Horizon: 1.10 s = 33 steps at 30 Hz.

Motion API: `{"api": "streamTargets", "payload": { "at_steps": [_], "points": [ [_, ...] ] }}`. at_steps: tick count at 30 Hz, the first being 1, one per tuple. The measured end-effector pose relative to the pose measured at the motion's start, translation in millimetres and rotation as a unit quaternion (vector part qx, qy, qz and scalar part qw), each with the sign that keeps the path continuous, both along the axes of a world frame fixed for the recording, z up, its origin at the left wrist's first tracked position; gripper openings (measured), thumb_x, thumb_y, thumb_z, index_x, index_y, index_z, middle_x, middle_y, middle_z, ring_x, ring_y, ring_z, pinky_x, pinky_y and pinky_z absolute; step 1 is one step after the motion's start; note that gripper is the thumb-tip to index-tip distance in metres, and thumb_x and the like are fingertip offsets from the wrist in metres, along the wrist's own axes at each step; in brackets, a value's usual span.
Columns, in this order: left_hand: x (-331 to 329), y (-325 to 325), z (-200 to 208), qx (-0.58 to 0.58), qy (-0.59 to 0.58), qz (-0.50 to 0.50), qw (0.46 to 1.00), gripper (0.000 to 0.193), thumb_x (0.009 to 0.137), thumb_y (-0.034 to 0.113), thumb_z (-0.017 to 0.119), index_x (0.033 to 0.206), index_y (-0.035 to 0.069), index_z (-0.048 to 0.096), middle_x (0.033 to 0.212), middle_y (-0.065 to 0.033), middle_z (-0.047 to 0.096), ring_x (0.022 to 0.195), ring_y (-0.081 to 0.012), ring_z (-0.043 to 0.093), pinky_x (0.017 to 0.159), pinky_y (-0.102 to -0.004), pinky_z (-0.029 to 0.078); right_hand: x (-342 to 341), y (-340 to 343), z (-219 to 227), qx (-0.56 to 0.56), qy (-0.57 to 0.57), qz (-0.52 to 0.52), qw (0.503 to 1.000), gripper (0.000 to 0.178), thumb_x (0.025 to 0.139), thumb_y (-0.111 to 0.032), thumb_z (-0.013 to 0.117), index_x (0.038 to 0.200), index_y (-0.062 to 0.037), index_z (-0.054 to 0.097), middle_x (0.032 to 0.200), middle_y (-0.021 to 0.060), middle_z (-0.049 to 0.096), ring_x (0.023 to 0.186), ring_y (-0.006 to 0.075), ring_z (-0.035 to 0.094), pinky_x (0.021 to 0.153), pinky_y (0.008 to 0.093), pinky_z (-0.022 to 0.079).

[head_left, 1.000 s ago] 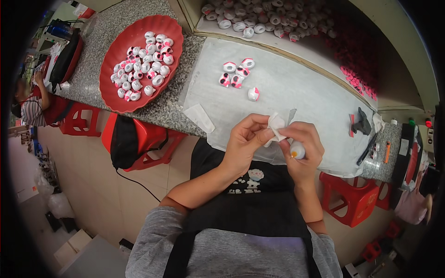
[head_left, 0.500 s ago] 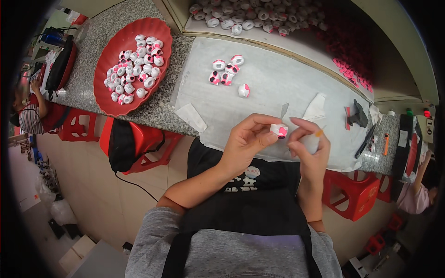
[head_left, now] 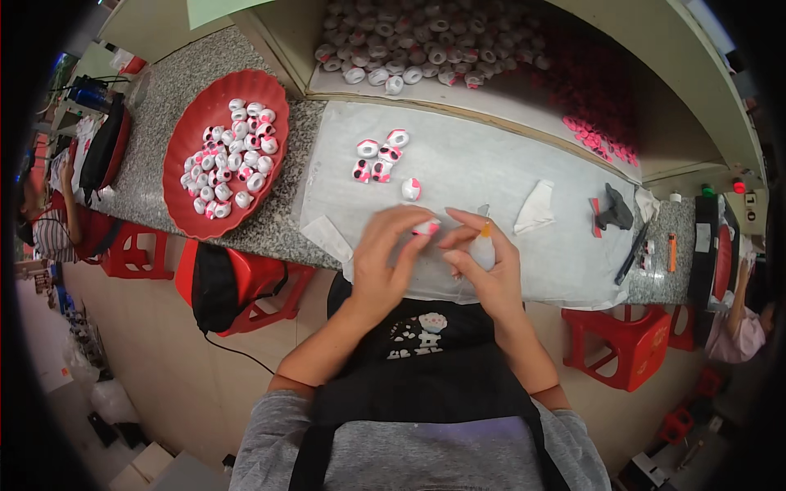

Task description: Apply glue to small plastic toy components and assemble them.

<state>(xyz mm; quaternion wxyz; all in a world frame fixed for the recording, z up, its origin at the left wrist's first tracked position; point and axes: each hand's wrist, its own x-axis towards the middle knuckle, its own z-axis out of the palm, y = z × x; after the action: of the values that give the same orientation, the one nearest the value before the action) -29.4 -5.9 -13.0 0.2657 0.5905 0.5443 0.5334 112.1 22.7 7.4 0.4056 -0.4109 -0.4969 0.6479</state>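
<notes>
A small white and pink figure piece point(head_left: 426, 227) is pinched in the fingertips of my left hand point(head_left: 375, 266) above the white sheet. My right hand point(head_left: 495, 282) is curled around a small whitish squeeze bottle point(head_left: 481, 254) with an orange tip. Its thumb and forefinger point toward the piece without clearly touching it. Just beyond my left hand, a single similar piece point(head_left: 411, 189) lies on the sheet point(head_left: 467, 151). Farther off is a small group of white, pink and black pieces point(head_left: 381, 170).
A red scalloped tray point(head_left: 184, 139) of similar pieces stands left on the granite counter point(head_left: 282, 184). Behind is a shelf heaped with white pieces point(head_left: 409, 41) and pink bits point(head_left: 602, 139). White paper point(head_left: 535, 207), a dark cloth point(head_left: 614, 209) and an orange pen point(head_left: 672, 252) lie right.
Both my hands have shifted left, the piece and the squeeze bottle still in them. My right hand has turned so the orange tip points away from me. The whole view has tilted slightly.
</notes>
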Motion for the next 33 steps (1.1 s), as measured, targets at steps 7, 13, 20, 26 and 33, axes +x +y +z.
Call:
{"api": "streamTargets", "payload": {
  "at_steps": [7,13,20,26,33],
  "points": [
    [-43,46,13,0.090,0.330,-0.016,0.939,0.032,0.060,0.008,0.062,0.091,0.011,0.055,0.090,-0.0075,0.048,0.084,-0.0228,0.044,0.073,-0.0314,0.036,35,5,-6,0.018,-0.058,-0.016,0.998,0.039,0.066,0.001,0.054,0.104,0.0011,0.044,0.073,0.0060,0.051,0.056,0.0066,0.042,0.045,0.0165,0.034],
    [-5,181,39,0.140,0.425,-0.050,0.893,0.021,0.065,0.013,0.055,0.086,0.012,0.057,0.079,-0.0058,0.054,0.081,-0.0224,0.049,0.070,-0.0321,0.038,55,5,-4,0.049,-0.035,-0.129,0.990,0.039,0.066,0.000,0.052,0.103,0.0014,0.042,0.074,0.0059,0.048,0.054,0.0072,0.040,0.045,0.0171,0.033],
    [4,267,14,0.197,0.520,-0.144,0.818,0.015,0.073,0.011,0.048,0.085,0.008,0.056,0.083,-0.0068,0.055,0.066,-0.0186,0.054,0.064,-0.0283,0.043,69,-2,-4,0.052,-0.047,-0.133,0.989,0.038,0.066,-0.003,0.052,0.102,0.0000,0.039,0.079,0.0088,0.046,0.055,0.0091,0.041,0.043,0.0176,0.032],
    [4,178,63,0.083,0.248,-0.096,0.960,0.023,0.073,0.007,0.051,0.096,0.008,0.053,0.086,-0.0064,0.055,0.074,-0.0125,0.053,0.067,-0.0222,0.040,70,-1,0,0.056,0.128,-0.079,0.987,0.036,0.069,-0.003,0.048,0.102,0.0013,0.034,0.096,0.0133,0.037,0.060,0.0130,0.046,0.042,0.0196,0.039],
    [4,36,32,-0.140,-0.368,-0.190,0.899,0.024,0.075,0.003,0.051,0.099,0.001,0.047,0.092,-0.0049,0.051,0.079,-0.0098,0.051,0.072,-0.0231,0.042,53,-7,22,0.125,0.003,-0.091,0.988,0.033,0.072,-0.014,0.050,0.099,0.0001,0.037,0.093,0.0125,0.038,0.065,0.0180,0.049,0.043,0.0243,0.042]
  ]
}}
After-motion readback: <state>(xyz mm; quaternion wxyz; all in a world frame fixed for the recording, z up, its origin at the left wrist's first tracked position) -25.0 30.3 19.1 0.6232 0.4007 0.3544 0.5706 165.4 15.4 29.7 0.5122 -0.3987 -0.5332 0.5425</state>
